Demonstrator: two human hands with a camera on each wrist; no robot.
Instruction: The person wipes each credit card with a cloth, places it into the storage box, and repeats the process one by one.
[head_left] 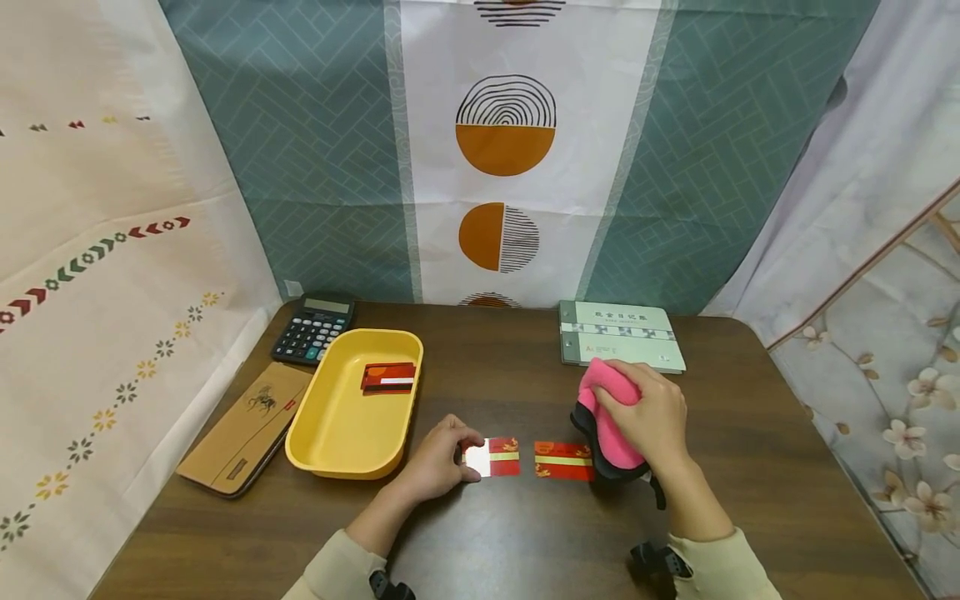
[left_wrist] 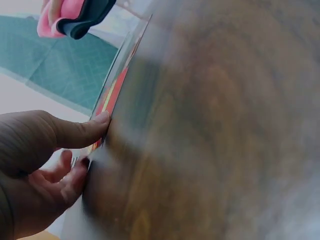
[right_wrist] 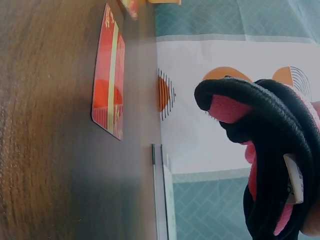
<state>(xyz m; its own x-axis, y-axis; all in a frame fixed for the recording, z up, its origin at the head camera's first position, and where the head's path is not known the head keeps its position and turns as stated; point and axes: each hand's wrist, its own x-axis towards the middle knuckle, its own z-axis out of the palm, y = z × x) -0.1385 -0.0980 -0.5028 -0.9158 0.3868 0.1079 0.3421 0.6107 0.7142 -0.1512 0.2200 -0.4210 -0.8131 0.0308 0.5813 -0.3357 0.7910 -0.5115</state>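
Observation:
My left hand [head_left: 441, 457] pinches the left end of a red card [head_left: 504, 457] with a yellow stripe, thumb at its near edge and fingers at the far one. Glare whitens part of this card. Beside it to the right lies a second red card [head_left: 562, 471] with the same stripe, flat on the table. My right hand [head_left: 654, 410] grips a folded pink and black cloth [head_left: 617, 440], fuzzy on the pink side, just over the second card's right end. In the right wrist view, the cloth [right_wrist: 270, 120] shows a black edge and a small white label, raised off the table.
Left of my left hand stands a yellow tray [head_left: 341, 442] with red cards [head_left: 388, 375] in it. A tan wallet [head_left: 243, 429] and a black calculator [head_left: 311, 329] lie beyond it. A green and white account book [head_left: 622, 333] lies at the back right of the wooden table [head_left: 480, 542].

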